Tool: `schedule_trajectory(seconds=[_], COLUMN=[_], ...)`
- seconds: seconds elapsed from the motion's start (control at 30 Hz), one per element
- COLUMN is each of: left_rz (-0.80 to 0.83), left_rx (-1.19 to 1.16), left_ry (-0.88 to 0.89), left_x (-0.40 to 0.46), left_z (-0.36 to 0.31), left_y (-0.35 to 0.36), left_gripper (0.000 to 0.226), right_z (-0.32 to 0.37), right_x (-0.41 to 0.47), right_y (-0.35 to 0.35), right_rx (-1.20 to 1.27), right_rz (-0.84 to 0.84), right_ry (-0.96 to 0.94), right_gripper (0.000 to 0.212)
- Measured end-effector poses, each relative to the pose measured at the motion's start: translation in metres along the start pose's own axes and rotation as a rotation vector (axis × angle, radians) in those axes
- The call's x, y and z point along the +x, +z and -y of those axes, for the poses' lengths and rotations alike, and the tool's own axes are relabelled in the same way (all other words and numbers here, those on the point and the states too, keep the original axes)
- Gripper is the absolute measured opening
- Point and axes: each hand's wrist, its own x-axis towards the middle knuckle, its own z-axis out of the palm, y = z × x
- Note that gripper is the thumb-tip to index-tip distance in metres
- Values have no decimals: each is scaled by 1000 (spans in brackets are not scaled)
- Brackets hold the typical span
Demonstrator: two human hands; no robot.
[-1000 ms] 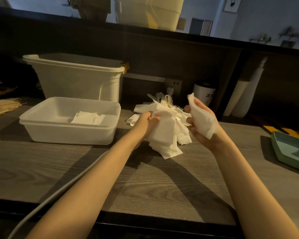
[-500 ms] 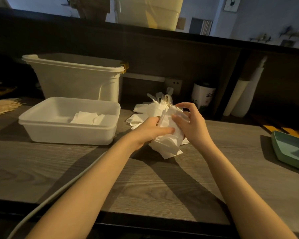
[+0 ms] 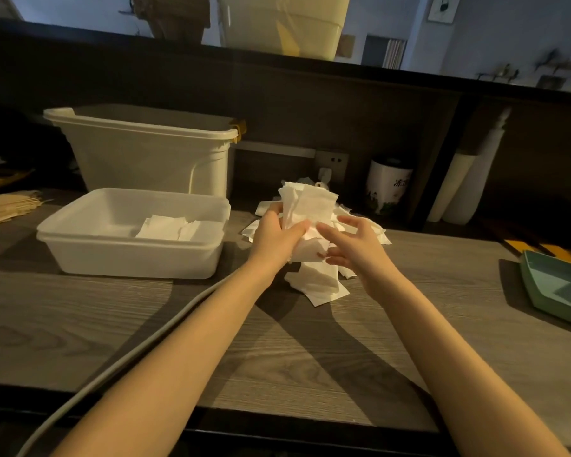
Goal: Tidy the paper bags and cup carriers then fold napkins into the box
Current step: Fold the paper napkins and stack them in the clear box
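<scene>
Wood-grain surface (image 3: 80, 324) carries every item in view. Tall cream bin (image 3: 145, 153) stands at rear left. Shallow white box (image 3: 129, 255) sits directly in front of the bin and holds folded napkins (image 3: 170, 227) on its floor, toward its right side. Green tray (image 3: 561, 288) lies at the right edge. Brown paper bags (image 3: 7, 207) are stacked flat at the far left. White canister (image 3: 388, 186) stands at the rear, right of centre. Loose napkin pile (image 3: 320, 282) lies on the surface just right of the box. Left hand (image 3: 277, 240) grips a raised napkin (image 3: 307, 209) above the pile, fingers curled round its lower part. Right hand (image 3: 353, 249) sits beside it, fingers (image 3: 330, 234) extended and spread, fingertips touching the napkin without clamping it.
</scene>
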Motion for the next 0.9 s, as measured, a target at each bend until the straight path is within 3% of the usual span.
schedule_trajectory(seconds=[0.13,0.4,0.57,0.73,0.9], left_rz=[52,103,137,370,321], left_rx=[-51,-218,-272,-158,-208], left_ry=[-13,-231,-305,-175,-144], left_x=[0,0,1,-1,-1], left_z=[-1,0,1,4,-1], left_y=[0,-2,-2,-6,-8], left_gripper=[49,37,38,60,65], right_z=[-2,-2,-4,-6,-9], right_x=[-1,-1,1,4,7], right_y=[-4,-9,-5,-5,-8], right_rx=[-10,-32,-188,-264,-302], right_rz=[-9,33,2,-32,-71], right_ry=[-63,-76,-152,-194,-191], right_gripper=[68,76,88,87,73])
